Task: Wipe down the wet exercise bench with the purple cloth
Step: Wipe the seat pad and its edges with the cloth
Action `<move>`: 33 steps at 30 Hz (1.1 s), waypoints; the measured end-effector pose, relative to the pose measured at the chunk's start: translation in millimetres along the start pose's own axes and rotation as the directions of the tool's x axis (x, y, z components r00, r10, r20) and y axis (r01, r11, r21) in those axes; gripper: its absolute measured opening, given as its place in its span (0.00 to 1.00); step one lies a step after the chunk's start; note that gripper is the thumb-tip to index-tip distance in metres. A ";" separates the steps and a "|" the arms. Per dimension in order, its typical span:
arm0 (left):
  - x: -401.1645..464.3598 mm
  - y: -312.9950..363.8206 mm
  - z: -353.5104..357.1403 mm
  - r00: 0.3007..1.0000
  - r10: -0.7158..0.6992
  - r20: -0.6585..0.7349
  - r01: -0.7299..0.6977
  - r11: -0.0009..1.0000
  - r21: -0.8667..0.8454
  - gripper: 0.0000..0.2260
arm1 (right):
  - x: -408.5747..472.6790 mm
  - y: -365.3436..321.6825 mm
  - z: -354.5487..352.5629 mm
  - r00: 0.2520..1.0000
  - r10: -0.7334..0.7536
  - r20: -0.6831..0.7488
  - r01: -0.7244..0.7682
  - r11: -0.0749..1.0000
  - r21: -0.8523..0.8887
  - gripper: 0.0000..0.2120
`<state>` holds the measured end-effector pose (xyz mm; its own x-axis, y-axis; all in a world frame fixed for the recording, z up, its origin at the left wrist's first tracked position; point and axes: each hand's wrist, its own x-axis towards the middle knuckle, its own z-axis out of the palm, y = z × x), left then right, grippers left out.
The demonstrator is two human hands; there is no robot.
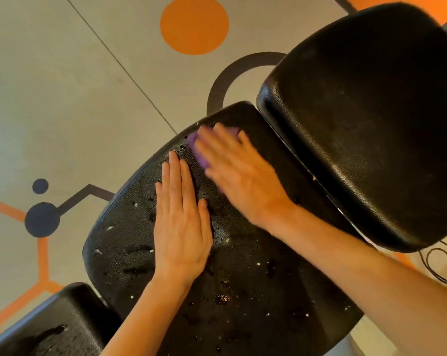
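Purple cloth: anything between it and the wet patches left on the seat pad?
Yes. The left hand lies flat on the seat pad, just beside the purple cloth under the right hand. Droplets sit around and behind that hand.

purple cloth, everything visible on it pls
The purple cloth is mostly hidden under the right hand, which lies over it with fingers spread. Only a purple edge shows along the hand's left side and a bit past the fingertips. It looks soft and bunched, blurred with the hand. It lies on the far end of the wet black seat pad, beside the left hand's fingertips.
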<state>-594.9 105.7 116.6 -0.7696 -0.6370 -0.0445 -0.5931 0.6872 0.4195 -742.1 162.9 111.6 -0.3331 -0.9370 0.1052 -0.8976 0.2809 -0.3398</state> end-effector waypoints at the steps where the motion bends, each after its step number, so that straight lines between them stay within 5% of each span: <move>1: 0.5 0.3 0.5 1.000 0.003 -0.002 -0.003 1.000 0.015 0.27 | 18.2 12.4 -2.5 0.988 0.145 -0.050 -0.145 0.989 0.017 0.23; 4: 0.7 0.2 2.9 1.000 -0.009 -0.011 0.009 0.999 0.044 0.27 | 46.1 7.5 -6.7 0.848 0.519 -0.111 -0.502 0.852 0.149 0.23; 9: -0.4 -1.9 0.8 1.000 0.006 -0.002 -0.006 1.000 0.022 0.27 | -40.8 -27.4 0.5 0.998 0.040 0.047 -0.040 0.999 -0.003 0.23; 15: 0.7 0.8 3.3 1.000 -0.009 -0.016 0.010 0.999 0.048 0.27 | 24.5 0.8 -6.6 0.876 0.474 -0.090 -0.475 0.880 0.018 0.25; 21: 0.4 -0.1 2.5 1.000 -0.002 -0.018 0.002 1.000 0.010 0.27 | -81.7 -28.7 -7.3 0.983 0.152 0.101 -0.143 0.985 -0.097 0.26; 26: 1.4 1.1 3.4 1.000 -0.003 -0.023 0.004 1.000 0.030 0.27 | -7.8 -2.3 -5.2 0.845 0.525 -0.104 -0.532 0.845 -0.058 0.26; 31: 0.8 0.0 3.5 1.000 -0.006 -0.015 0.007 1.000 0.020 0.28 | -100.7 -54.0 -10.9 0.935 0.341 0.101 -0.334 0.939 -0.080 0.30; 33: 1.3 0.7 4.6 1.000 -0.007 -0.022 0.008 1.000 0.022 0.28 | -90.2 -33.1 -13.6 0.936 0.344 0.076 -0.332 0.933 -0.137 0.28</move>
<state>-597.3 106.9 112.7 -0.7597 -0.6497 -0.0273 -0.6043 0.6898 0.3988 -686.3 240.9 126.1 -0.5988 -0.7959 -0.0894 -0.7666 0.6018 -0.2240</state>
